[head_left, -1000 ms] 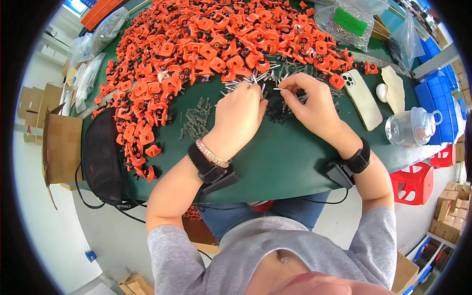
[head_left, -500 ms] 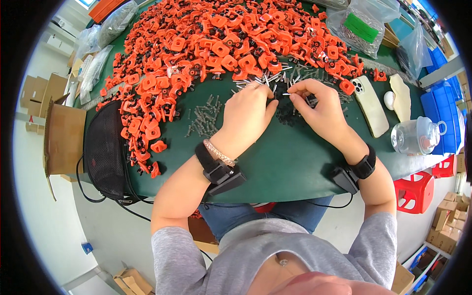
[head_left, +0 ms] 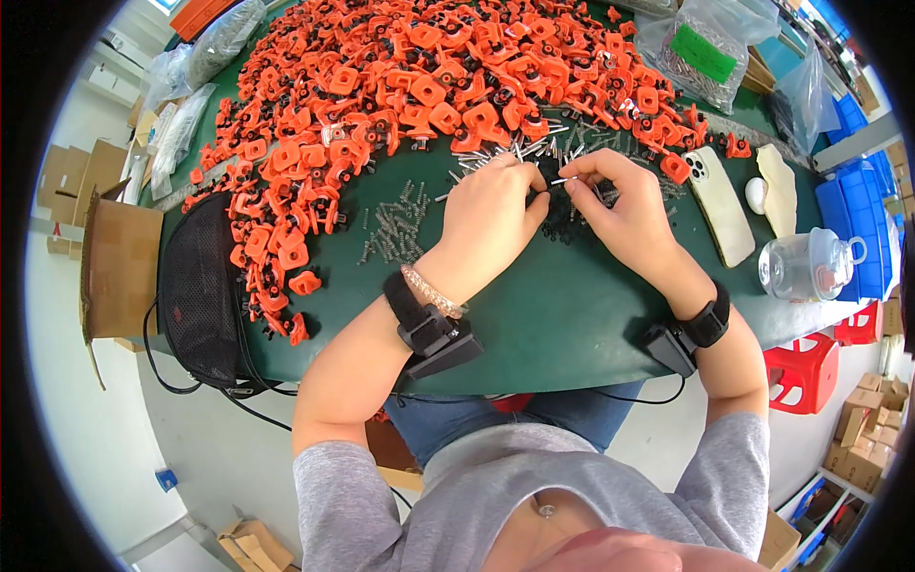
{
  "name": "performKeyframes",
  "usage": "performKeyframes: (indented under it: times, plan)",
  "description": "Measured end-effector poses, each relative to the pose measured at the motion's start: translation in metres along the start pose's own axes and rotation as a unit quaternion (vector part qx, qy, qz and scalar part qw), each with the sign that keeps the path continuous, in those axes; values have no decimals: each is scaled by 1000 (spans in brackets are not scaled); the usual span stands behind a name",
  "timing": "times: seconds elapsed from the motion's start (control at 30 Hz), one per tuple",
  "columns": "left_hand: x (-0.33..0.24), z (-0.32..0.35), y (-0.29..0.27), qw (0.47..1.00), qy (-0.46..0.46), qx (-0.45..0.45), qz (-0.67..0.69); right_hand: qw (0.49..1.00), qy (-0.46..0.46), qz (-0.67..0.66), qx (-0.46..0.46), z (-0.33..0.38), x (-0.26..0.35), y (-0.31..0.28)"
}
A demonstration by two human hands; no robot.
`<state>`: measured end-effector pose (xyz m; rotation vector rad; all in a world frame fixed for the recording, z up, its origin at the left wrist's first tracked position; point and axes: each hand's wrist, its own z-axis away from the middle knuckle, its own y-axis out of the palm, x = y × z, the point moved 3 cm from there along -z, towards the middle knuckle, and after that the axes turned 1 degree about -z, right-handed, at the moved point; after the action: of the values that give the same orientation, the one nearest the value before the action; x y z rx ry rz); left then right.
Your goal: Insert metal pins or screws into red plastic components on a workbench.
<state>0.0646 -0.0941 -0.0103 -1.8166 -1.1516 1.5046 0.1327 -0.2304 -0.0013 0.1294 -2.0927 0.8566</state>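
Metal pin (head_left: 564, 180) is pinched in R hand (head_left: 621, 198), above table (head_left: 543, 329), btwn both hands; L hand (head_left: 489, 205) is curled, can't tell what it holds. Clear bag (head_left: 710, 89) w/ green label (head_left: 703, 52) contains metal pcs (head_left: 681, 69).

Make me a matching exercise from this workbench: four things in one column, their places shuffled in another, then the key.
Things
1. Thin silver metal pin
2. Small grey coiled metal springs
3. Clear rounded bottle with a looped lid
4. Black mesh-sided case

Places
A. At the left edge of the smooth green tabletop
B. Pinched in the right hand
C. Toward the right edge, near the blue plastic bins
D. Loose, just left of the left hand

Pairs: 1-B, 2-D, 3-C, 4-A
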Motion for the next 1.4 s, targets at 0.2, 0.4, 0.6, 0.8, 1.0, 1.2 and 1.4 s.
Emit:
performKeyframes:
  times: [0.2, 0.4, 0.6, 0.8, 1.0, 1.2, 1.4]
  plan:
    - [1, 4, -14, 994, 49, -56, 83, 997, 18, -44, -55, 3, 0, -4]
    - [-7, 15, -31, 967, -60, 20, 247, 995, -24, -69, -64, 9, 24, -15]
    - [-6, 15, -31, 959, -79, 20, 272, 997, -55, -22, -50, 6, 26, -15]
    - [-6, 13, -32, 965, -53, 9, 258, 997, -45, -29, -52, 6, 21, -13]
    - [-5, 13, -32, 967, -50, 5, 249, 998, -33, -34, -42, 7, 21, -10]
    - [-7, 15, -31, 966, -49, 16, 253, 999, -22, -29, -13, 9, 23, -6]
    - [-3, 17, -24, 940, -67, 29, 333, 978, 54, -199, 31, 13, 11, 2]
